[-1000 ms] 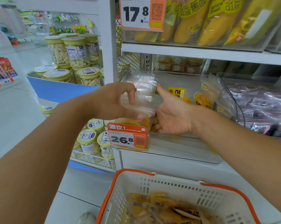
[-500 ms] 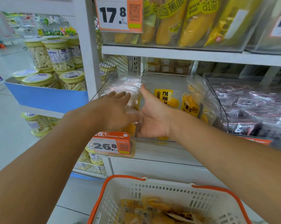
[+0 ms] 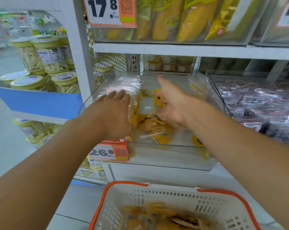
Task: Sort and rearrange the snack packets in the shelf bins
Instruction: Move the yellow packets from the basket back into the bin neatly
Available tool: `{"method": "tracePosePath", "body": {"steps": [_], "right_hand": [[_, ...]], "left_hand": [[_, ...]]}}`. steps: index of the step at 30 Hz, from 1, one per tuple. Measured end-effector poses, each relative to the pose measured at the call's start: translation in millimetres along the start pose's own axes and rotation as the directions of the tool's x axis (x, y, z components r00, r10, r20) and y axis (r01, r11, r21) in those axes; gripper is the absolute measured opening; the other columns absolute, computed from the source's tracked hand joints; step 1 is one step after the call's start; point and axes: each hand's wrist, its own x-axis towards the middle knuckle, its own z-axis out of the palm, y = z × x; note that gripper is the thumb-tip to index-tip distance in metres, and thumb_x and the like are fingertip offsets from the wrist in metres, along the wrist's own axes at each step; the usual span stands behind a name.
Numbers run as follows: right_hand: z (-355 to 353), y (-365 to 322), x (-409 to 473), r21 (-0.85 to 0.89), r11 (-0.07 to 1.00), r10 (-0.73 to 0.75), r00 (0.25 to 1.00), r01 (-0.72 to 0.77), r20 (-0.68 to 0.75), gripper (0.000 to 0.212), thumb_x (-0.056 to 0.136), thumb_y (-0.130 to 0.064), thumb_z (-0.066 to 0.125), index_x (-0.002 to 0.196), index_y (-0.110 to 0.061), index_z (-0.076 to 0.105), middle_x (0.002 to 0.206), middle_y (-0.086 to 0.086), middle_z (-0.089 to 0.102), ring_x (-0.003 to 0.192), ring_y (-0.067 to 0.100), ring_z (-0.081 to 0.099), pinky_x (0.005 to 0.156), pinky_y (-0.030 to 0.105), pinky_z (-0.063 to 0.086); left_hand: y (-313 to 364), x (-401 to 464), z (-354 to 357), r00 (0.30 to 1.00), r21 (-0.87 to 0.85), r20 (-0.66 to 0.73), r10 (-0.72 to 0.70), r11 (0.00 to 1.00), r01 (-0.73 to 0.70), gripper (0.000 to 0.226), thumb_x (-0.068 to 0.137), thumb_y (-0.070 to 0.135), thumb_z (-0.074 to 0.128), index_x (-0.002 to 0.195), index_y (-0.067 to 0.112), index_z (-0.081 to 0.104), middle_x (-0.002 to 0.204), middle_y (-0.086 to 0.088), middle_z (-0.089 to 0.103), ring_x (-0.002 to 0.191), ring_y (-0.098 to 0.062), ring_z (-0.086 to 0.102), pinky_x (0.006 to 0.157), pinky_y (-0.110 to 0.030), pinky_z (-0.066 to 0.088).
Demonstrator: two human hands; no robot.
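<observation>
We've got both arms stretched forward: left hand (image 3: 113, 113) flat, fingers straight; right hand (image 3: 171, 105) reaching, fingers loosely spread.

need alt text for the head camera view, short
Both hands reach into a clear shelf bin of yellow snack packets: the left hand lies flat against an upright stack of packets, and the right hand touches the loose ones. A white basket with orange rim sits below.

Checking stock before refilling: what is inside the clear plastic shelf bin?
Clear plastic shelf bin: yellow snack packets, upright clear packets under the left hand; right hand covers more.
</observation>
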Motion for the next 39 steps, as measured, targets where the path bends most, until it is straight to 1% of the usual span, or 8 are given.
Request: {"method": "tracePosePath", "body": {"steps": [1,3,5,9,15,24,32,39], "right_hand": [[-7.9,-9.1,4.6,-0.330,0.936,-0.173,0.978,0.126,-0.119,0.055,0.101,-0.047,0.049,0.142,-0.010,0.048,0.143,0.013,0.052,0.129,0.032,0.052,0.101,0.051,0.047],[-24.7,-22.0,22.3,-0.889,0.426,-0.468,0.882,0.165,-0.061,0.032,0.096,-0.020,0.057,0.126,-0.009,0.059,0.124,0.013,0.062,0.110,0.032,0.061,0.088,0.042,0.052],[-35.0,-28.4,37.7,-0.998,0.001,-0.449,0.892,0.058,0.052,0.021,0.087,-0.002,0.057,0.106,-0.006,0.063,0.099,0.010,0.063,0.087,0.028,0.061,0.070,0.035,0.050],[-50.0,-28.9,57.7,-0.937,-0.342,-0.321,0.946,-0.064,0.052,0.010,0.084,0.000,0.064,0.077,-0.007,0.062,0.070,0.006,0.054,0.058,0.018,0.049,0.052,0.028,0.040],[-68.6,-31.8,88.7,-0.908,-0.417,-0.403,0.887,0.042,0.226,0.020,0.086,0.006,0.056,0.073,-0.009,0.055,0.072,0.006,0.053,0.062,0.023,0.052,0.050,0.029,0.040],[-55.9,-29.0,101.6,-0.785,0.318,-0.498,0.798,0.532,0.339,0.009,0.095,-0.016,0.067,0.096,-0.012,0.059,0.085,0.010,0.065,0.070,0.023,0.067,0.064,0.038,0.056],[-58.5,-43.7,72.1,-0.847,-0.053,-0.620,0.648,0.529,0.443,0.015,0.090,-0.018,0.067,0.092,-0.004,0.061,0.086,0.013,0.065,0.082,0.032,0.060,0.071,0.035,0.046],[-62.4,-31.9,34.5,-0.892,-0.374,-0.657,0.607,0.254,0.448,0.016,0.088,0.003,0.055,0.094,-0.012,0.055,0.083,0.014,0.062,0.072,0.035,0.058,0.057,0.037,0.044]], "left_hand": [[1.8,1.8,-1.0,1.000,-0.017,-0.008,0.007,1.000,-0.007,0.092,0.090,0.043,0.058,0.159,0.016,0.003,0.167,-0.004,-0.001,0.154,-0.022,0.000,0.125,-0.039,0.009],[5.1,6.9,-5.2,1.000,-0.067,0.012,0.016,0.998,-0.015,0.096,0.087,0.032,0.062,0.159,0.017,0.000,0.167,-0.005,-0.003,0.154,-0.022,-0.002,0.124,-0.040,0.009],[6.3,14.3,-12.2,0.999,-0.108,0.047,0.013,0.994,-0.008,0.104,0.083,0.035,0.068,0.159,0.021,-0.002,0.167,-0.003,-0.005,0.153,-0.023,-0.004,0.124,-0.044,0.010],[10.7,31.8,-25.3,0.999,-0.088,0.010,0.036,0.996,-0.035,0.111,0.069,0.071,0.059,0.158,0.029,0.009,0.167,-0.001,0.004,0.153,-0.026,0.000,0.122,-0.055,0.011],[21.0,78.3,-44.3,0.997,-0.008,-0.026,0.074,0.997,-0.074,0.086,0.088,0.067,0.054,0.156,0.026,0.022,0.164,-0.004,0.017,0.150,-0.030,0.017,0.119,-0.051,0.024],[23.3,76.8,-38.7,0.940,-0.166,-0.011,0.342,0.926,-0.339,0.060,0.059,0.088,0.057,0.075,0.033,0.074,0.100,0.012,0.069,0.100,-0.009,0.061,0.096,-0.040,0.049],[14.6,27.8,-41.7,0.920,-0.080,0.175,0.352,0.936,-0.343,0.035,0.063,0.067,0.078,0.080,0.037,0.072,0.119,0.023,0.059,0.115,-0.004,0.052,0.105,-0.034,0.042],[11.9,1.6,-36.9,0.820,-0.293,-0.368,0.438,0.782,-0.550,0.022,0.091,0.034,0.069,0.077,0.018,0.068,0.073,0.008,0.064,0.070,-0.009,0.059,0.070,-0.035,0.049]]}}
